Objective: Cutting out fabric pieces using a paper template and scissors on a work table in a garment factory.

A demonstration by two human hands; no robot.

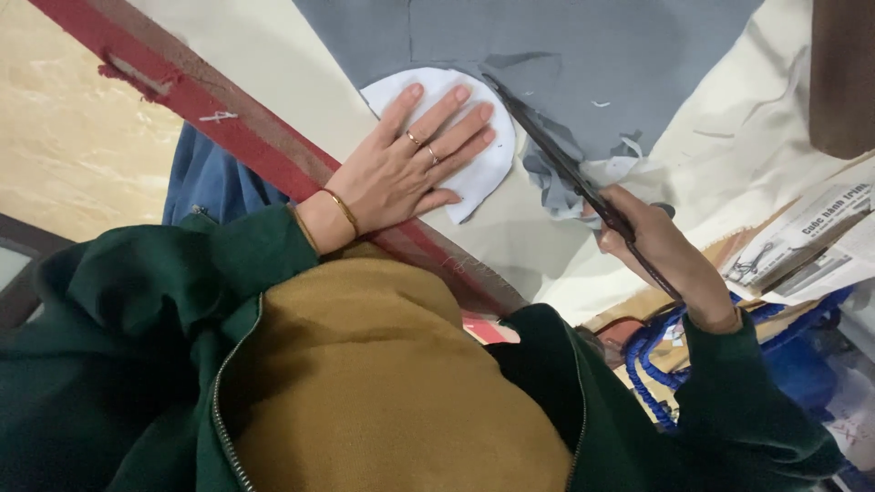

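My left hand [410, 159] lies flat, fingers spread, on a white rounded paper pattern [474, 173] that rests on grey fabric [592, 55]. My right hand [652, 237] grips the handles of long dark scissors [547, 146]. The blades run along the pattern's right edge, their tips near its top. Cut grey scraps [556, 187] curl beside the blades. The fabric lies on a cream-covered table [729, 137].
A red wooden table edge [228, 114] runs diagonally under my left wrist. Blue cloth [205, 182] hangs below it. Folded newspaper [811, 237], blue cord [652, 364] and cardboard sit at the right. A brown object [843, 73] is at the top right.
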